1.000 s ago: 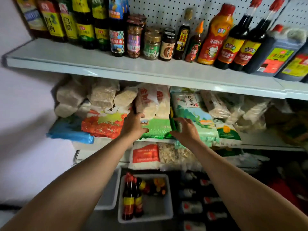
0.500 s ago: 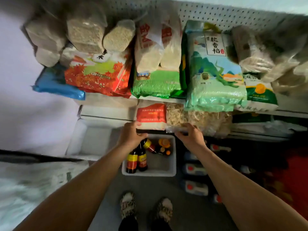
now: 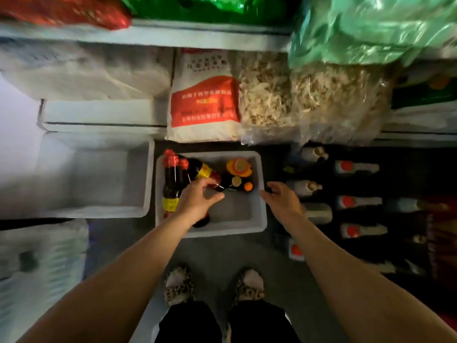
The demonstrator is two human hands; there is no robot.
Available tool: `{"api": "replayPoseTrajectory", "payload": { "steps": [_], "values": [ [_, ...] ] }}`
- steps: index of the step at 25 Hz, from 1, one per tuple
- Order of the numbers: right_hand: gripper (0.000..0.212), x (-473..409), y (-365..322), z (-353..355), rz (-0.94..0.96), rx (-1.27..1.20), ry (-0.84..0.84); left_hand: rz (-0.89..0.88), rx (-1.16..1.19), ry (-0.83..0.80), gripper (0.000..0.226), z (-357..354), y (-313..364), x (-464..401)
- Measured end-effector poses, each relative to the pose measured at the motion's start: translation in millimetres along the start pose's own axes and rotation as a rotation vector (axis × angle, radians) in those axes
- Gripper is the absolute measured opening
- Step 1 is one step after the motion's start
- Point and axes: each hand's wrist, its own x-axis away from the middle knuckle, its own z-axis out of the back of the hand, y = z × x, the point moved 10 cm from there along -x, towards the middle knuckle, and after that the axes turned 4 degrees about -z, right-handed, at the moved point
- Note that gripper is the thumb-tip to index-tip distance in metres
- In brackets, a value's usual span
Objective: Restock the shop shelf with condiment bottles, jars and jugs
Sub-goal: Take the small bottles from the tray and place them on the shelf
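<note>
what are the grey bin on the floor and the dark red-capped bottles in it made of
Grey bin: looks like matte moulded plastic, with a rolled rim and rounded corners. Dark red-capped bottles: glossy, with highlights; glass or clear plastic, blur leaves it open. Caps look plastic.

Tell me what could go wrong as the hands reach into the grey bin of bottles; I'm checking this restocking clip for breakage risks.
1. The left hand reaches over a tilted dark bottle leaning among the red-capped bottles; lifting one might topple its neighbours.
2. The right hand hovers at the grey bin rim; bumping it could shift the bin.
3. The white bottles lie on the floor close beside the slippered feet; a step sideways might kick them.
</note>
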Motion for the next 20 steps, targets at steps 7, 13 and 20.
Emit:
{"api": "replayPoseTrajectory", "payload": {
  "steps": [7,13,20],
  "values": [
    [0.041,-130,80,-87,0.336,-0.053,0.151,-0.152,0.098,-0.076,0.051,-109,-87,-134],
    [0.054,-183,105,-114,0.377,-0.065,0.159,-0.260,0.184,-0.093,0.041,-142,-111,-180],
    [0.053,-195,99,-120,0.408,-0.031,0.193,-0.242,0.200,-0.018,0.053,-151,-116,-178]
  ]
}}
